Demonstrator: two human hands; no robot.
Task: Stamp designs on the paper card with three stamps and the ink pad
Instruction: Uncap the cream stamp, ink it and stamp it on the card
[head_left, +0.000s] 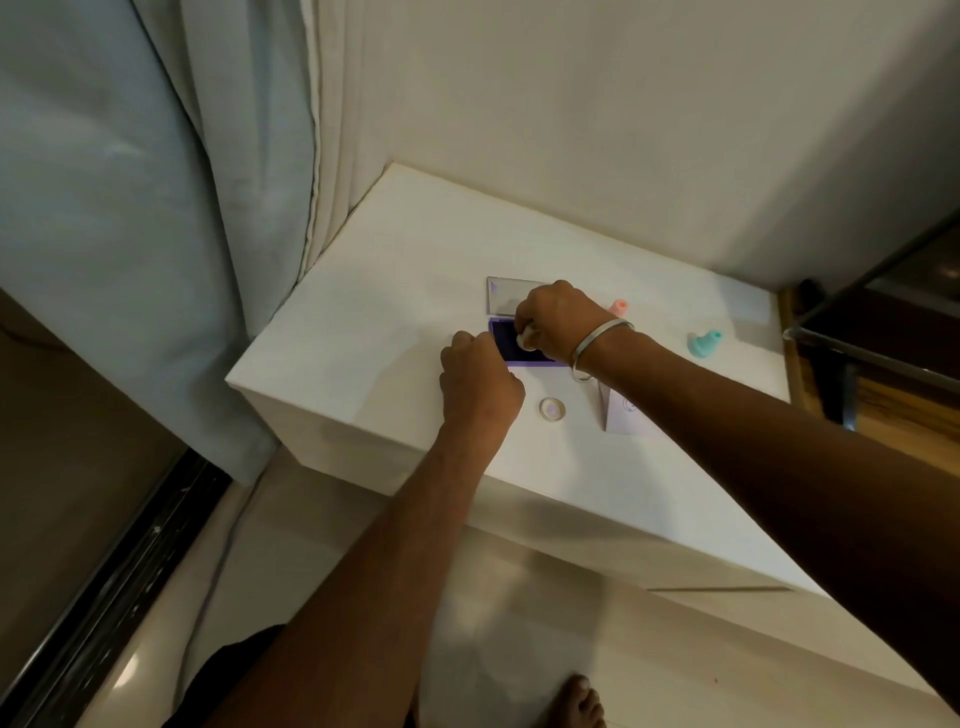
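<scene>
A purple ink pad (506, 339) lies open on the white table (363, 322), its clear lid (506, 293) tipped back behind it. My right hand (558, 322) grips a small white stamp (523, 339) and holds it down on the dark pad. My left hand (480, 382) has curled fingers on the pad's left edge and steadies it. A pink stamp (618, 306) shows just behind my right wrist, and a teal stamp (704, 343) stands further right. The paper card (626, 413) lies partly under my right forearm. A round stamp cap (551, 410) sits in front of the pad.
The table stands in a corner, with a curtain (156, 208) to its left and a wall behind. Its front edge drops to a tiled floor where my foot (584, 701) shows. A dark metal frame (872, 332) stands at the right.
</scene>
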